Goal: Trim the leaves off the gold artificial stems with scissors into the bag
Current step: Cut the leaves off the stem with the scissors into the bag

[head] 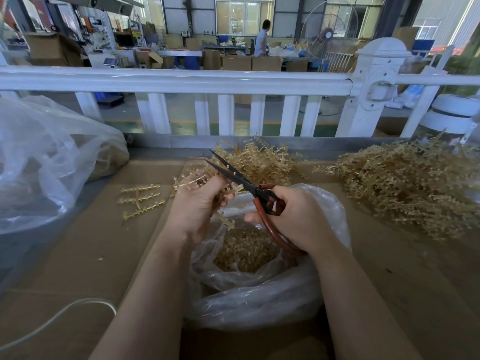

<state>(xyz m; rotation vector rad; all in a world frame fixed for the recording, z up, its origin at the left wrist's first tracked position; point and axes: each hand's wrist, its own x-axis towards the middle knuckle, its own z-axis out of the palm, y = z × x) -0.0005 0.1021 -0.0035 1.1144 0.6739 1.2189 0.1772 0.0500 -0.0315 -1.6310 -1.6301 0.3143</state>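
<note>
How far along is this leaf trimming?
Partway. Done: gold cuttings already fill the bottom of the open bag. In hand: the left hand holds a stem while the right hand holds open scissors above the bag. Left: two piles of stems, a big one and a smaller one.

I can read no text, label or number anywhere. Far beyond my hands, the cardboard boxes (53,48) and wall signs (185,33) carry marks too small and blurred to make out.
</note>
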